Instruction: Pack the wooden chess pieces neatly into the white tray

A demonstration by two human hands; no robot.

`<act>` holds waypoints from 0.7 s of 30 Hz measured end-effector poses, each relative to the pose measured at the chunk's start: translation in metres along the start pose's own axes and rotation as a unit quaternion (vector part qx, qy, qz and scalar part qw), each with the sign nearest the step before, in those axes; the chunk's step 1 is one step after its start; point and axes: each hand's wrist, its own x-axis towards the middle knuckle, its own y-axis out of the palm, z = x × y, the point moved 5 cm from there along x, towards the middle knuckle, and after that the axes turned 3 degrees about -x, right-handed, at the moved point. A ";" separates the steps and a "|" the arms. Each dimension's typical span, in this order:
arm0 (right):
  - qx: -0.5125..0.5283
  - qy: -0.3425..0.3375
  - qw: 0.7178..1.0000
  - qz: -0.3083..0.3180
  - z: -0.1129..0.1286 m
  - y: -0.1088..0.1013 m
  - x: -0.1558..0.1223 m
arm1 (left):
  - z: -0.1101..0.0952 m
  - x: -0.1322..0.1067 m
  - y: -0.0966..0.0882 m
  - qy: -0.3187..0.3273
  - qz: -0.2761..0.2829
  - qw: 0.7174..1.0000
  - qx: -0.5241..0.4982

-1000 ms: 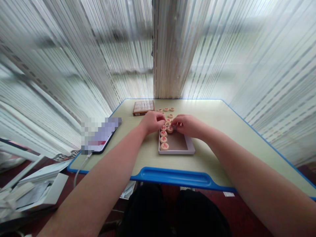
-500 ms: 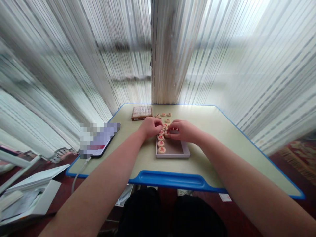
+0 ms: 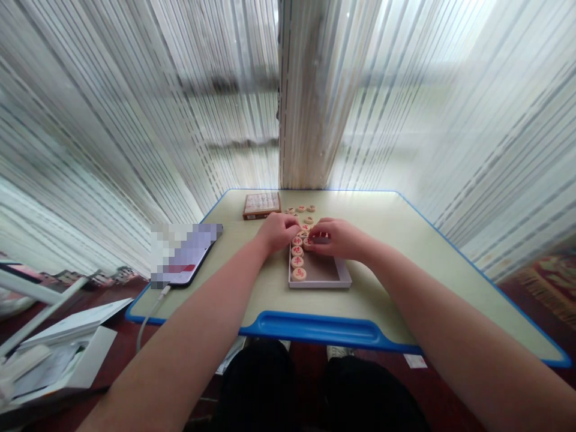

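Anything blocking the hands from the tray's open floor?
Nothing visible. The left hand and right hand sit at the far end of the tray; wooden discs line only its left side, and the floor right of them is bare.

The round pieces [image 3: 299, 274] are looking like pale wood, smooth, with red painted marks. The shallow tray [image 3: 320, 284] is showing a light, matt rim, perhaps cardboard, and a dull brown floor. The table top [image 3: 396, 240] is appearing smooth and matt, while its blue edge [image 3: 315, 328] is shining like moulded plastic. The curtain [image 3: 135, 120] is hanging as thin, half-transparent striped cloth.
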 end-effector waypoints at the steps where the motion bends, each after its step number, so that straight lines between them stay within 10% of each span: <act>1: -0.001 0.003 1.000 -0.001 0.000 -0.001 0.000 | 0.000 0.000 0.000 -0.001 -0.001 1.000 -0.003; 13: -0.068 0.024 0.997 -0.021 -0.015 0.006 0.038 | 0.028 0.004 -0.003 -0.120 -0.133 0.973 -0.143; 21: -0.112 0.042 0.993 0.022 -0.054 0.018 0.096 | 0.023 -0.003 -0.022 -0.057 -0.246 0.968 0.004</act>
